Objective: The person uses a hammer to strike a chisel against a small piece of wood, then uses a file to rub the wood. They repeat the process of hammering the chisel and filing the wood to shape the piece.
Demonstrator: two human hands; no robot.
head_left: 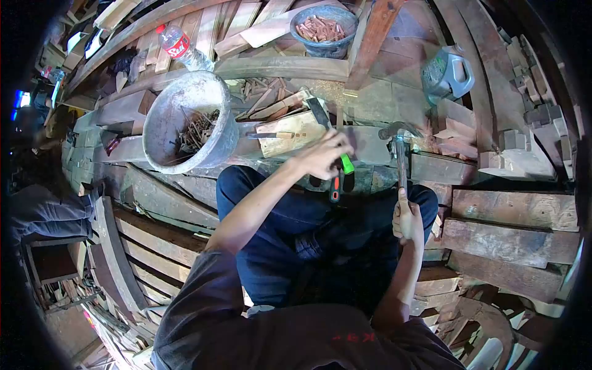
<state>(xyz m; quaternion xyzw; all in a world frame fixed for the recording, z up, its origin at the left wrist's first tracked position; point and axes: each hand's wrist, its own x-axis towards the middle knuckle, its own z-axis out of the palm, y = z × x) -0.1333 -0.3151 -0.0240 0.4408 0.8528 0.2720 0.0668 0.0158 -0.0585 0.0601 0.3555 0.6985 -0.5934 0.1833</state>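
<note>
My right hand (407, 217) is closed around the handle of a claw hammer (402, 160), held upright with its metal head away from me. My left hand (324, 155) is over the wooden beam in front of my lap, its fingers loosely curled and smeared by motion; I cannot tell whether they hold anything. Right beside its fingers is a bright green handle end (347, 164). A dark flat bar (319, 113) reaches out beyond the hand. Nearer my lap lies a black and orange handle (335, 188). A thin tool with a wooden handle (283, 135) rests on a wood block (293, 145).
A grey bucket (232, 132) holding long rusty nails stands at left. Farther off are a plastic bottle (179, 48), a basin (345, 48) of small wooden pieces and a jug (447, 74). Planks (512, 240) lie at right. Another person's leg (49, 209) shows at far left.
</note>
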